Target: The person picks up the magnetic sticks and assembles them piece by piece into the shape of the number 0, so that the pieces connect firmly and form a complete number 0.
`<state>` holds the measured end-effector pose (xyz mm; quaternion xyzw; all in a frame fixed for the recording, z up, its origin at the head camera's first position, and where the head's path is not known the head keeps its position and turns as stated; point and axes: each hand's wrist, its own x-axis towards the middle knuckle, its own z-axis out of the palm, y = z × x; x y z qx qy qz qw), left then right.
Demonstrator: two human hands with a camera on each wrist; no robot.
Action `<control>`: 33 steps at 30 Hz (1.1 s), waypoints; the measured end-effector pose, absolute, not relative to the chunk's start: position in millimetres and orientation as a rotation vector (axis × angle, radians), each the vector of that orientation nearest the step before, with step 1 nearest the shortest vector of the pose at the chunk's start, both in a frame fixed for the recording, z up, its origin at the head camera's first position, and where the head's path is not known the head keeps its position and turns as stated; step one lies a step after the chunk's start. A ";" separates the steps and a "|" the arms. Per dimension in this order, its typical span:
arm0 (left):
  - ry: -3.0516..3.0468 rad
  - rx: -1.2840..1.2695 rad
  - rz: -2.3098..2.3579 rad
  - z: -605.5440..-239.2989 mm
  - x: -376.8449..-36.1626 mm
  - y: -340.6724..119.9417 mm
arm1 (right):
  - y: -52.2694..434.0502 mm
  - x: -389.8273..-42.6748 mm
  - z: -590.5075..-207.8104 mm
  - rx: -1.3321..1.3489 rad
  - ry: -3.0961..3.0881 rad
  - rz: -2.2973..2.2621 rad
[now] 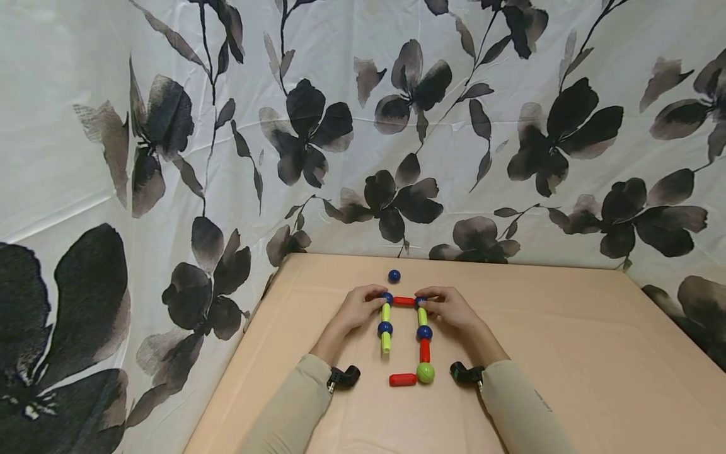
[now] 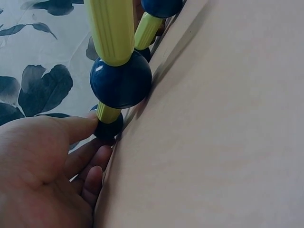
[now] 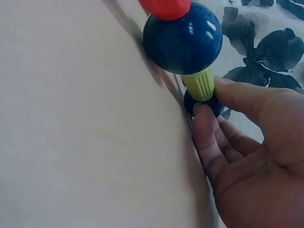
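White cloth printed with dark flowers (image 1: 397,126) hangs behind and beside a tan table (image 1: 567,353) on which a rod-and-ball frame lies flat. Both hands sit at its far end, well apart from each other only by the short red rod (image 1: 404,301) that bridges the top. The left hand (image 1: 357,309) pinches the blue ball at the top left corner (image 1: 387,296), thumb and fingers curled round it, with a yellow-green rod (image 1: 386,311) running back toward the person to another blue ball (image 1: 385,327). The right hand (image 1: 450,309) pinches the blue ball at the top right corner (image 3: 203,105) in the same way; below it come a yellow-green rod, a blue ball, a red rod and a green ball (image 1: 425,372). A loose red rod (image 1: 403,379) lies just beside the green ball, and a single blue ball (image 1: 394,275) rests beyond the frame.
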<state>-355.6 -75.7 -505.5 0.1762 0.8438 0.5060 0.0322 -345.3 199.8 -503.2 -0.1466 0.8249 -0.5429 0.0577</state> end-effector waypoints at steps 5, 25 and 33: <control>2.581 0.563 1.530 -504.8 -357.9 -76.7 | 201.0 -345.6 -505.6 -0.431 2.484 -1.673; 2.767 0.627 1.261 -486.1 -390.0 -41.8 | 199.4 -345.3 -508.8 -0.409 2.465 -1.729; 2.804 0.645 1.072 -484.6 -397.2 -31.3 | 199.3 -346.6 -507.2 -0.406 2.450 -1.732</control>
